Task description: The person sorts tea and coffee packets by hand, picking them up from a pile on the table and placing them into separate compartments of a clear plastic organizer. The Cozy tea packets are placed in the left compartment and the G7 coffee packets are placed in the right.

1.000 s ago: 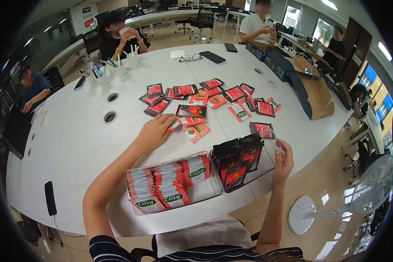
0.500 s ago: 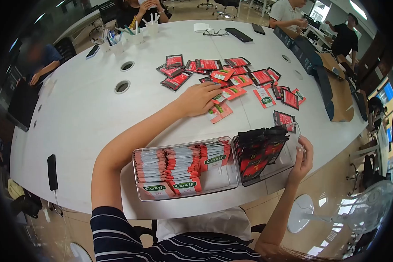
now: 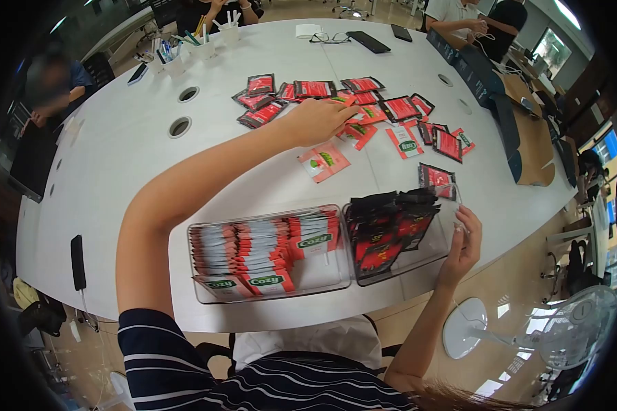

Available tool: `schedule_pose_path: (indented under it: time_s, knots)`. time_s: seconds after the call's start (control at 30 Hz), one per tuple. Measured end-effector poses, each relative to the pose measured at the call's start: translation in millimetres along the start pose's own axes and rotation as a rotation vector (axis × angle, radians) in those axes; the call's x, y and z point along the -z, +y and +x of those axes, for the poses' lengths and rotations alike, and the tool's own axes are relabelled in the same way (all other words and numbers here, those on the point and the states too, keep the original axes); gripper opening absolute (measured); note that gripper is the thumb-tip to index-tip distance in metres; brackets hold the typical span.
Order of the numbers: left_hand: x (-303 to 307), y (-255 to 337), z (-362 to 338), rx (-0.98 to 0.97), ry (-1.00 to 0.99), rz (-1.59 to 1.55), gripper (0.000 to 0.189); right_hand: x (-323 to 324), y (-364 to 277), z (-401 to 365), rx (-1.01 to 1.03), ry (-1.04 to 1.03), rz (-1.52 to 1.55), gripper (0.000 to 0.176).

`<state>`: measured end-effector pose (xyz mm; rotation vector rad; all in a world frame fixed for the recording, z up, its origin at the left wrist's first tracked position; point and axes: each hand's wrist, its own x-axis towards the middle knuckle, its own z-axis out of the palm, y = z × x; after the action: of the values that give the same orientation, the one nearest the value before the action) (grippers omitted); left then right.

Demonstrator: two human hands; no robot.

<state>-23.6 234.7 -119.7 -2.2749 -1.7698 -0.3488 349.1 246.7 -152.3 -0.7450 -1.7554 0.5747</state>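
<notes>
My left hand [image 3: 320, 122] reaches over the scattered packets at the table's middle, its fingertips at a red packet [image 3: 367, 114]; whether it grips one is hidden. A flat pink packet [image 3: 323, 162] lies just below this hand. My right hand [image 3: 465, 240] holds the right rim of a clear box [image 3: 418, 268] filled partly with upright black-and-red packets [image 3: 379, 236]. Left of it stands another clear box [image 3: 322, 282] with rows of red-and-white Cozy packets [image 3: 315, 240] and a bare section at its right.
On the white table [image 3: 253, 192] are pen cups [image 3: 175, 66], glasses [image 3: 330, 38], a black case [image 3: 369, 42], phones and two round holes. An open cardboard box [image 3: 528, 137] stands at the right. Several people are around the table.
My left hand has moved up and away from me across the pile. The pink packet beneath it now lies apart, further left. The whole view has shifted slightly.
</notes>
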Motion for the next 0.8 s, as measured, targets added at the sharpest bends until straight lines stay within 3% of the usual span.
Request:
schedule_pose_path:
  time_s: [0.07,0.17,0.27,0.37,0.47,0.57,0.67,0.8]
  knots:
    - [-15,-1,13,-0.119,0.034,0.018,0.040,-1,0,0,0.020,0.000,0.037,0.022]
    - [-44,2,31,-0.073,-0.017,0.043,0.046,0,-1,0,0.024,-0.010,0.045,0.021]
    - [-45,21,43,0.075,-0.183,0.123,0.050,3,4,1,0.056,-0.023,0.034,0.020]
    - [-34,20,63,0.079,-0.389,0.114,0.047,0,0,2,0.027,0.012,0.066,0.018]
    - [-28,26,65,-0.042,-0.350,0.234,0.032,-1,1,2,0.022,0.032,0.085,0.016]
    - [-53,14,62,-0.113,-0.115,0.249,0.021,0,4,3,0.039,0.037,0.105,0.016]
    - [-41,14,66,-0.063,-0.103,0.259,0.015,0,1,3,0.056,0.039,0.088,0.016]
    - [-8,25,59,0.096,-0.055,0.014,0.022,1,2,4,0.086,0.038,0.076,0.016]
